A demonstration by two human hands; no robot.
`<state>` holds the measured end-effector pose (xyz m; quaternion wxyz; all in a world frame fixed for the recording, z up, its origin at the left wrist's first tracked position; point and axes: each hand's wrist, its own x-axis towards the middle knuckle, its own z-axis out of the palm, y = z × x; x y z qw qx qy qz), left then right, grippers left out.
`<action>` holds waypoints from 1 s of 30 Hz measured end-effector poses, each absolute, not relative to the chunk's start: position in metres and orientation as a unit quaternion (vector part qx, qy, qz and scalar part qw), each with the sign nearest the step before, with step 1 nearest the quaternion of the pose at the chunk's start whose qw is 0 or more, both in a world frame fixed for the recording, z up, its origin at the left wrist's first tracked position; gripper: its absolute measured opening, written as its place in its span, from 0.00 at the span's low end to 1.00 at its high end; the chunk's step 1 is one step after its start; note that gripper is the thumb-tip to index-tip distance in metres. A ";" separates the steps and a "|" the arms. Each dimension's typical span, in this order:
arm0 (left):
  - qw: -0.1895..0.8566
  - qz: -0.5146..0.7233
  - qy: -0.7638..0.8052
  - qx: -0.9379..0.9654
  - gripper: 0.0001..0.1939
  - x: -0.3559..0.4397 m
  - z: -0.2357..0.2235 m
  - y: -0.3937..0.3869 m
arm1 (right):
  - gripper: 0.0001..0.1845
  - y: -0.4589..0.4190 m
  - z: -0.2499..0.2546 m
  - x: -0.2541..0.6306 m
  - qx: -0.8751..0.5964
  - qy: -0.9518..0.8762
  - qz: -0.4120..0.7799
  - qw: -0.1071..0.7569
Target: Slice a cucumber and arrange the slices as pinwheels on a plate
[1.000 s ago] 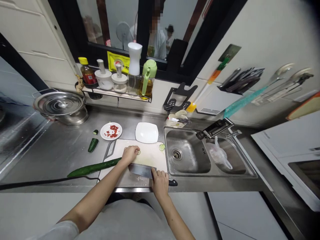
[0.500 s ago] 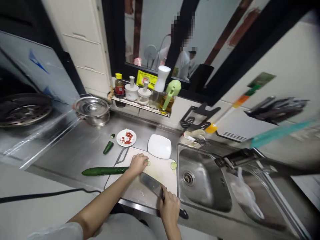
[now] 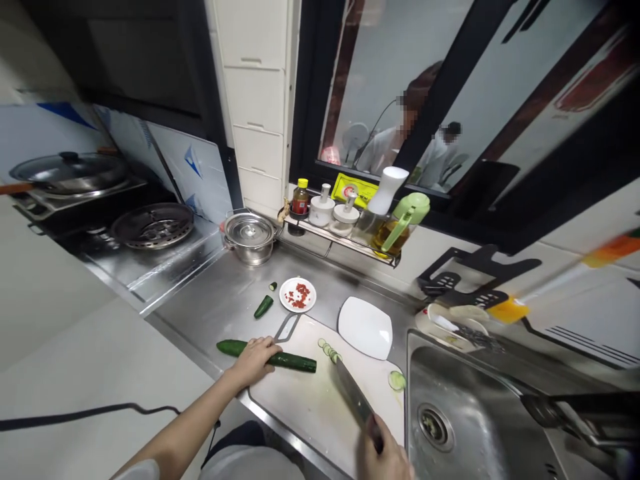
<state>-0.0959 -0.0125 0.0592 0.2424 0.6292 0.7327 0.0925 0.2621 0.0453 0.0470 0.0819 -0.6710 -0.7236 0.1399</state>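
My left hand (image 3: 254, 361) is closed over a long dark green cucumber (image 3: 295, 362), whose cut end lies on the white cutting board (image 3: 300, 393). In my right hand (image 3: 383, 457) is the handle of a kitchen knife (image 3: 356, 393). The blade's tip touches or nearly touches a short row of thin cucumber slices (image 3: 329, 350) on the board. Another slice (image 3: 397, 381) rests near the board's right edge. Beyond the board lie a cucumber piece (image 3: 263, 307) and a small cucumber end (image 3: 273, 286).
A white plate (image 3: 365, 327) overlaps the board's far edge. Beside it stands a small plate (image 3: 285, 294) with chopped red bits. The sink (image 3: 467, 407) is to the right, a lidded steel pot (image 3: 250, 243) at the back left. Condiments, including an oil bottle (image 3: 403, 223), line a wall shelf.
My left hand has moved back along the cucumber, baring its cut end. The knife has swung away, its tip now by the slices. The whole view has turned left.
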 end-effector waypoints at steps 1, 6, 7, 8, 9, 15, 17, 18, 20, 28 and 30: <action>0.243 0.092 0.731 0.631 0.22 -0.096 0.058 -0.013 | 0.27 0.047 0.049 0.262 -0.669 -0.724 0.148 0.080; 0.242 0.106 0.745 0.613 0.21 -0.099 0.058 -0.016 | 0.29 0.048 0.057 0.258 -0.673 -0.717 0.159 0.084; 0.240 0.110 0.753 0.602 0.21 -0.102 0.059 -0.016 | 0.29 0.047 0.058 0.258 -0.675 -0.715 0.162 0.084; 0.237 0.114 0.764 0.589 0.21 -0.105 0.059 -0.016 | 0.29 0.047 0.059 0.257 -0.678 -0.712 0.163 0.085; 0.232 0.119 0.776 0.575 0.21 -0.109 0.060 -0.016 | 0.30 0.046 0.059 0.257 -0.680 -0.710 0.164 0.087; 0.195 0.123 0.831 0.506 0.21 -0.131 0.056 -0.014 | 0.30 0.041 0.058 0.260 -0.681 -0.707 0.161 0.102; 0.188 0.101 0.847 0.487 0.22 -0.135 0.052 -0.015 | 0.30 0.040 0.057 0.261 -0.684 -0.704 0.156 0.109; 0.184 0.087 0.854 0.478 0.22 -0.137 0.050 -0.016 | 0.30 0.039 0.057 0.261 -0.685 -0.703 0.154 0.113; 0.173 0.060 0.868 0.462 0.23 -0.140 0.046 -0.019 | 0.29 0.038 0.057 0.261 -0.687 -0.701 0.150 0.120; 0.130 0.006 0.899 0.419 0.25 -0.153 0.034 -0.022 | 0.28 0.035 0.056 0.260 -0.695 -0.694 0.143 0.126; 0.128 0.003 0.900 0.416 0.25 -0.157 0.034 -0.020 | 0.28 0.036 0.057 0.259 -0.693 -0.695 0.147 0.122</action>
